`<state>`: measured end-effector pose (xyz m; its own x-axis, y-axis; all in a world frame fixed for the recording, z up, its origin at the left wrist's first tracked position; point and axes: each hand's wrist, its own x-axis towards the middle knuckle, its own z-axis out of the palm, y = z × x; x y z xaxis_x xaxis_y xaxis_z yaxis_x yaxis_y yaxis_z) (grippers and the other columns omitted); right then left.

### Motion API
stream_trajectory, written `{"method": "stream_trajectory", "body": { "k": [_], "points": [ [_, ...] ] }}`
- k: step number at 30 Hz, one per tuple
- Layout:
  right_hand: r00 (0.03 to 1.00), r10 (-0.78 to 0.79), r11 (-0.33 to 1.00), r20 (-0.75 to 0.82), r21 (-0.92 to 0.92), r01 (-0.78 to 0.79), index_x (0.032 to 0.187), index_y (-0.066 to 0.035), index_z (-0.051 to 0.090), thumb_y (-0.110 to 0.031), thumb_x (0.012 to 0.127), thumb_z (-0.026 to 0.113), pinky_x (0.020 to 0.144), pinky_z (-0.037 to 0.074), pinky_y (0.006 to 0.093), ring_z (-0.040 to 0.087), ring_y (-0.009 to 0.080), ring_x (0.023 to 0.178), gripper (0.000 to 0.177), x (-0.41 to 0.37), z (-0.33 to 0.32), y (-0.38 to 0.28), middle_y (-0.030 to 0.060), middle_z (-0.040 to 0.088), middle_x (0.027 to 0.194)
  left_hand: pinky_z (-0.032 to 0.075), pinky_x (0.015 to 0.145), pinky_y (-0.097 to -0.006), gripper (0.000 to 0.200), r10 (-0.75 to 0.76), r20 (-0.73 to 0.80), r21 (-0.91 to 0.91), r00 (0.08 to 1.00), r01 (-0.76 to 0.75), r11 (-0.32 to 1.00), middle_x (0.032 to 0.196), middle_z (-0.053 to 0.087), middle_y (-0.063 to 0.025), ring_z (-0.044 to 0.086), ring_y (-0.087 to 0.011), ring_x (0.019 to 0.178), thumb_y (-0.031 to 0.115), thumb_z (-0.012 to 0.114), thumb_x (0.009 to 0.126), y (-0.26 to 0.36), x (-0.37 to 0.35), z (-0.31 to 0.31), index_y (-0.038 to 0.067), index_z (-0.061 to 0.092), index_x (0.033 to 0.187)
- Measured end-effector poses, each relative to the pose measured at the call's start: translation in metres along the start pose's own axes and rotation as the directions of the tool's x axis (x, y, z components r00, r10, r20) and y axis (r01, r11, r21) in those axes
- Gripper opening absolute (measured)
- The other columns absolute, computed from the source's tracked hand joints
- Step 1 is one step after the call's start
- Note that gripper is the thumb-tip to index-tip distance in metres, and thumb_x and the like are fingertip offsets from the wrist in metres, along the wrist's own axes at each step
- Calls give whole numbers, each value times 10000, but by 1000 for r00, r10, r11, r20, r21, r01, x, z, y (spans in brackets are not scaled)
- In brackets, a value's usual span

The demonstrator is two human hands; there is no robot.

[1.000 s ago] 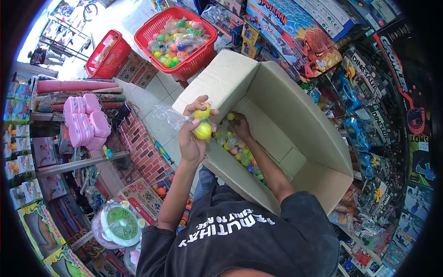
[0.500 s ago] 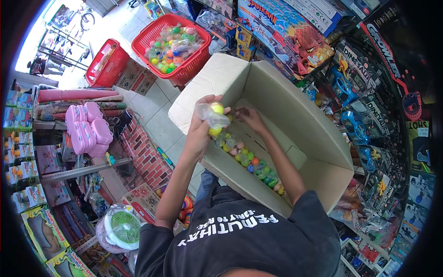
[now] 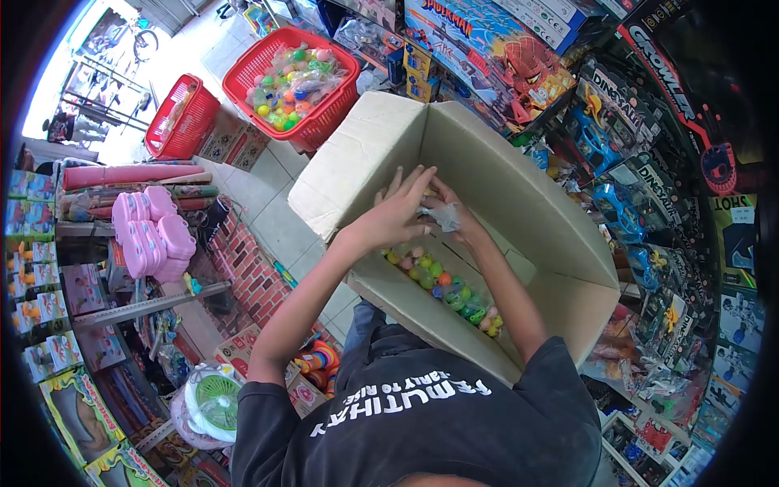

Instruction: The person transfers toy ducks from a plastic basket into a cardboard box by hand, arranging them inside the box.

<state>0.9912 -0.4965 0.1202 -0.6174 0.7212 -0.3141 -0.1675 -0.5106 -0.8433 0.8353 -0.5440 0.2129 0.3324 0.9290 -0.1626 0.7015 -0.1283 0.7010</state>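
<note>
A large open cardboard box (image 3: 519, 174) stands in front of me, with a row of small plastic bags of colourful balls (image 3: 445, 284) along its near inner side. Over the box's left part, my right hand (image 3: 458, 213) is closed on a crumpled clear plastic bag (image 3: 441, 216); a bit of yellow shows between the hands, and the rest of the bag's contents is hidden. My left hand (image 3: 391, 213) is right beside it, back of the hand up, fingers stretched and apart, close against the bag.
A red basket (image 3: 345, 93) filled with bagged colourful balls stands beyond the box, with a second red basket (image 3: 166, 130) on cartons to its left. Toy shelves line both sides; pink cases (image 3: 150, 235) hang at left. A green-and-white fan (image 3: 215, 402) is near my left elbow.
My left hand held up the bag with yellow balls; now both hands have come together over the box, and the bag's plastic is in my right hand. The view shifted slightly.
</note>
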Motion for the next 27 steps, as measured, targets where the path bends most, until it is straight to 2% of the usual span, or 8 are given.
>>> {"method": "stream_trajectory", "body": {
  "k": [2, 4, 10, 12, 19, 21, 25, 27],
  "points": [
    [993, 118, 987, -17, 115, -115, 1276, -103, 390, -230, 846, 590, 762, 487, 301, 499, 154, 1041, 491, 5, -15, 18, 52, 485, 1175, 238, 1063, -400, 625, -16, -36, 57, 999, 18, 998, 1359, 312, -211, 232, -327, 1322, 145, 564, 823, -4, -3, -4, 88, 239, 1353],
    [973, 232, 947, -20, 232, -221, 1260, -118, 406, -261, 848, 584, 750, 493, 313, 494, 153, 1048, 472, 18, -27, 43, 48, 492, 1166, 357, 982, -370, 464, 219, -221, -83, 950, -242, 967, 1300, 392, -179, 396, -308, 1226, 90, 533, 835, -9, -3, -16, 69, 379, 1272],
    [902, 345, 900, -260, -181, -396, 1171, -111, 453, -284, 787, 604, 714, 501, 303, 549, 154, 932, 447, 70, -49, 136, 69, 541, 1081, 422, 916, -335, 275, 82, -379, -330, 922, -217, 919, 1118, 549, -127, 530, -223, 1066, 48, 480, 856, -1, -27, -42, 7, 526, 1125],
    [861, 441, 749, -253, -425, -508, 1190, -71, 433, -270, 759, 611, 693, 504, 307, 568, 220, 913, 507, 72, -37, 132, 113, 512, 1136, 421, 914, -328, 256, 55, -413, -336, 909, -208, 919, 1101, 556, -119, 535, -208, 1052, 46, 475, 859, -5, -32, -40, 0, 535, 1105],
    [896, 45, 895, -441, -382, -233, 1106, -7, 446, -181, 747, 608, 658, 496, 347, 605, 256, 852, 430, 82, -68, 220, 140, 596, 961, 453, 843, -315, 225, 5, -535, -382, 845, -247, 891, 1008, 587, -128, 576, -225, 948, 10, 483, 823, -19, -38, -31, -9, 566, 1032],
    [889, -118, 726, -442, -649, -226, 1070, -19, 454, -142, 745, 603, 690, 495, 364, 613, 268, 826, 378, 83, -72, 226, 153, 610, 904, 440, 858, -305, 212, -4, -532, -386, 847, -239, 891, 1011, 587, -110, 567, -190, 961, 23, 477, 844, -20, -40, -32, -14, 566, 1034],
    [874, 5, 746, -487, -580, -327, 1072, -33, 459, -184, 741, 630, 739, 484, 383, 613, 295, 836, 402, 68, -58, 203, 193, 595, 982, 424, 875, -292, 196, 25, -574, -318, 818, -252, 914, 997, 592, -96, 558, -157, 974, 32, 477, 861, -23, -43, -32, -22, 569, 1026],
    [853, 38, 768, -521, -530, -358, 1136, -49, 426, -220, 748, 653, 632, 506, 316, 607, 208, 727, 482, 62, -50, 190, 145, 611, 867, 437, 858, -300, 205, 17, -598, -323, 801, -260, 910, 997, 593, -111, 568, -186, 961, 16, 487, 831, -22, -44, -30, -19, 571, 1015]
  ]
}}
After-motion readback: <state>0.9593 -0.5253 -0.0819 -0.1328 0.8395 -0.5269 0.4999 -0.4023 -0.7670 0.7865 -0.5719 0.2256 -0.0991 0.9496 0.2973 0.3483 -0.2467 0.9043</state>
